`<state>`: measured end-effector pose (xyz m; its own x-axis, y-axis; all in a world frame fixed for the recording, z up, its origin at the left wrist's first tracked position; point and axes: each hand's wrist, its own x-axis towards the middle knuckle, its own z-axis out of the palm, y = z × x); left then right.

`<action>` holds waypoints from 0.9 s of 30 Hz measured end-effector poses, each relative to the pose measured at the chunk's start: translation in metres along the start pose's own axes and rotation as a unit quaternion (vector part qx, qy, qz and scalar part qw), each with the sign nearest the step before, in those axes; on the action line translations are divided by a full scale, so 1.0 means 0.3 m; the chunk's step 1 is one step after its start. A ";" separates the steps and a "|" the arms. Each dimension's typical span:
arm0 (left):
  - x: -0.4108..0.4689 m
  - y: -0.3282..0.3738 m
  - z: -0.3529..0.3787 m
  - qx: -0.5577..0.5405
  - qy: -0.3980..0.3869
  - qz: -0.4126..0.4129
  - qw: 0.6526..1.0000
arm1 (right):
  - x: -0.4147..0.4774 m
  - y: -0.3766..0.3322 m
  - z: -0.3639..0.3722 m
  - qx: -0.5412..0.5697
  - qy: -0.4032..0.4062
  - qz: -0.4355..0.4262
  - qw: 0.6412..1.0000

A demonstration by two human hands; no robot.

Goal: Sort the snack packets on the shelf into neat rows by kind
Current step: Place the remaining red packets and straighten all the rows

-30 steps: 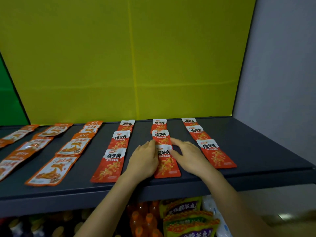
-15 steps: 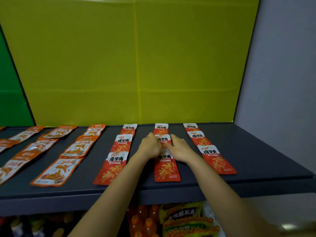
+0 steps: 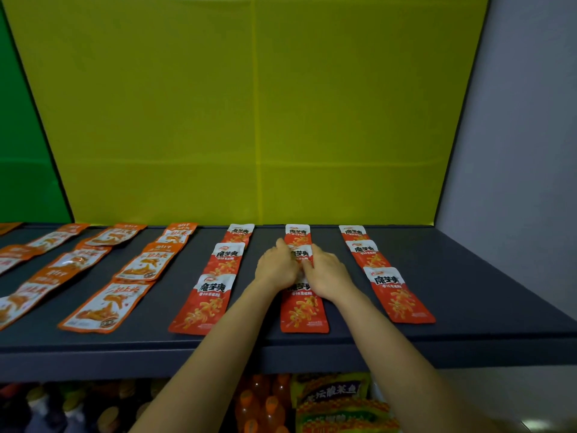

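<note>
Both hands are down on the middle red packet [image 3: 299, 255] in the centre row of the dark shelf [image 3: 468, 295], left hand [image 3: 275, 266] and right hand [image 3: 328, 273] flanking it. Fingers pressed together and curled onto its edges, thumbs nearly meeting. Red packets lie in three rows here, orange packets [image 3: 103, 307] in rows to the left.
</note>
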<state>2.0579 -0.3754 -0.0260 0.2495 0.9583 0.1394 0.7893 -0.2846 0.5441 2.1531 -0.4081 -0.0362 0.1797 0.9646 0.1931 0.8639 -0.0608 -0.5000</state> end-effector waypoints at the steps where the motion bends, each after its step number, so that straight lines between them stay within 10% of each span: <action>1: -0.003 0.002 -0.004 -0.016 0.001 -0.001 1.000 | -0.001 0.001 -0.001 0.005 0.005 0.000 1.000; 8: -0.040 -0.015 -0.155 -0.126 0.052 0.046 0.990 | -0.030 -0.049 -0.073 0.083 0.123 -0.053 0.987; 19: -0.053 -0.353 -0.295 -0.093 0.044 -0.054 0.993 | 0.012 -0.347 0.041 0.154 -0.059 -0.001 0.986; 27: -0.017 -0.375 -0.259 -0.039 0.013 -0.044 0.998 | 0.051 -0.393 0.179 0.084 -0.036 0.079 0.993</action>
<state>1.9242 -0.3464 -0.0235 0.1657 0.9802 0.1087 0.7610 -0.1972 0.6181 2.0288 -0.3723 -0.0195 0.2673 0.9627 0.0424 0.7357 -0.1755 -0.6541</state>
